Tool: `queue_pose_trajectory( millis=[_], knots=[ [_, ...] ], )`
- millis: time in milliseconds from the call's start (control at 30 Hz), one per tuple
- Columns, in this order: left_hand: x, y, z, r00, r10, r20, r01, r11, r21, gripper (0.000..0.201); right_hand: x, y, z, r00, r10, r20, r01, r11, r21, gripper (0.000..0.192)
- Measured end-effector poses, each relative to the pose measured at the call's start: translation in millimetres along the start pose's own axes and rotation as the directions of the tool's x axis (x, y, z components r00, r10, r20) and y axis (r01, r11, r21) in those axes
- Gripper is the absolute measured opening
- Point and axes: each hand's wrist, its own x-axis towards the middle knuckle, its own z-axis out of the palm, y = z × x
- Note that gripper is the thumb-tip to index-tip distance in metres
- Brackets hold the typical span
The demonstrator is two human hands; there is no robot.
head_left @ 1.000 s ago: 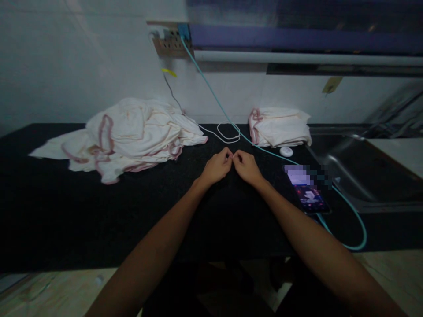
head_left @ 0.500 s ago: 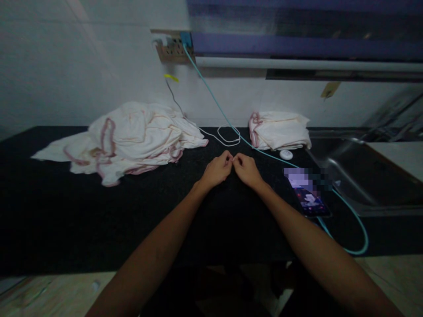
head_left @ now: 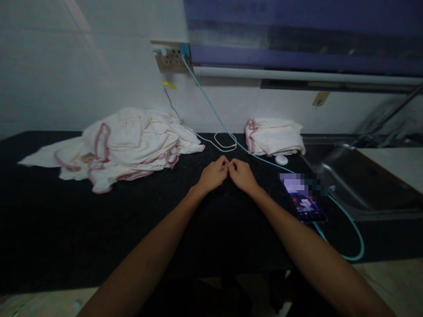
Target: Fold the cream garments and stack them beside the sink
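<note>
Cloth heap (head_left: 132, 143), white with pink edging: we find it crumpled on the left of the dark worktop (head_left: 99, 233), near the wall (head_left: 99, 66), one corner trailing to the left and another toward us. Second item, a folded cloth (head_left: 277, 137) of like colour, lies flat at the back, right of centre.

Left hand (head_left: 214, 174) and right hand (head_left: 243, 175) rest at mid-worktop between the two, both apart from the cloth. Each grip is drawn together, fingers curled inward, and the hands meet at the fingertips; we cannot tell whether anything sits inside the curl.

Just beyond the hands we note a looped white cable (head_left: 228, 149). A teal cable (head_left: 211, 105) descends from the outlet strip (head_left: 175, 61), passes between the folded cloth and the right hand, then loops round to the near end of a phone (head_left: 306, 204), screen lit and partly pixelated. White disc (head_left: 281, 160): just in front of the folded cloth. Metal sink (head_left: 366, 180): far right.
</note>
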Motion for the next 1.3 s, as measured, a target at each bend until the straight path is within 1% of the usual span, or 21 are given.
queue_pose_trajectory(
  millis=[100, 233, 500, 700, 1000, 1167, 1300],
  knots=[
    [3.3, -3.3, 2.6, 1.000, 0.010, -0.005, -0.010, 1.000, 0.024, 0.020, -0.2, -1.7, 0.5, 1.000, 0.006, 0.020, -0.005, 0.997, -0.077, 0.023],
    [6.9, -6.9, 5.7, 1.000, 0.016, -0.013, -0.015, 0.998, 0.064, 0.018, -0.8, -3.8, -0.9, 1.000, 0.005, 0.009, -0.004, 0.989, -0.145, 0.024],
    [7.2, -5.1, 4.4, 1.000, 0.002, -0.007, -0.001, 0.995, 0.096, 0.017, 0.7, -2.8, -1.5, 1.000, 0.003, 0.012, -0.001, 0.991, -0.136, 0.024],
    [6.3, -2.9, 2.8, 1.000, -0.001, -0.007, 0.002, 0.995, 0.095, 0.017, 1.4, -2.4, -1.2, 1.000, -0.008, 0.021, 0.011, 0.989, -0.150, 0.025],
    [4.3, -0.9, 2.1, 1.000, -0.009, -0.007, 0.009, 0.996, 0.094, 0.019, 1.5, -0.6, 0.5, 1.000, -0.010, 0.021, 0.012, 0.992, -0.125, 0.026],
    [5.9, -1.8, 3.1, 1.000, -0.016, -0.007, 0.016, 0.996, 0.084, 0.018, 1.6, -2.1, 0.3, 1.000, 0.019, 0.019, -0.017, 0.992, -0.124, 0.025],
    [6.5, -3.8, 2.2, 1.000, -0.011, -0.016, 0.012, 0.999, 0.047, 0.020, 1.7, -3.6, -1.0, 1.000, 0.016, 0.020, -0.014, 0.996, -0.090, 0.024]
  ],
)
